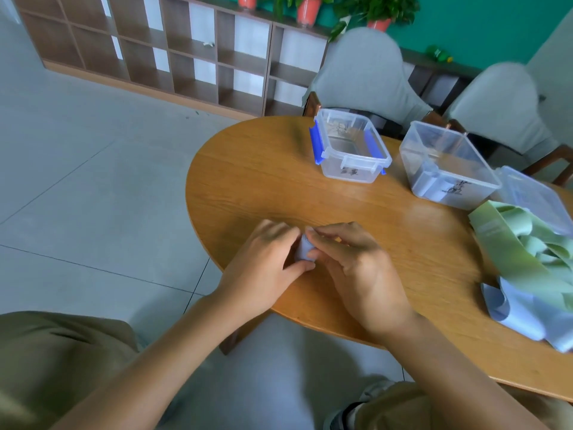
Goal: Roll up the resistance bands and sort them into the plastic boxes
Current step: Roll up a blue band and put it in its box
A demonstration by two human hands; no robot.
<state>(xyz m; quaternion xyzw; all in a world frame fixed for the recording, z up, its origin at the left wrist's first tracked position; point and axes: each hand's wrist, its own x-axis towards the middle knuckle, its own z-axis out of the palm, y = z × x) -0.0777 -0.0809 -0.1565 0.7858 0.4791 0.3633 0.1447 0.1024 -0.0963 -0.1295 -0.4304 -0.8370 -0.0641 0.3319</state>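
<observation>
Head view looks down on a rounded wooden table (279, 181), where the left hand (263, 268) and right hand (356, 274) meet near its front edge. Both pinch a small, tightly rolled pale blue resistance band (302, 249), fingers curled round it from either side; most of the roll is hidden. Farther back stand a clear plastic box with blue clips (350, 147) and a larger clear plastic box (446, 169), which seems to hold a pale band. Loose green and blue bands (527, 274) lie heaped at the right.
</observation>
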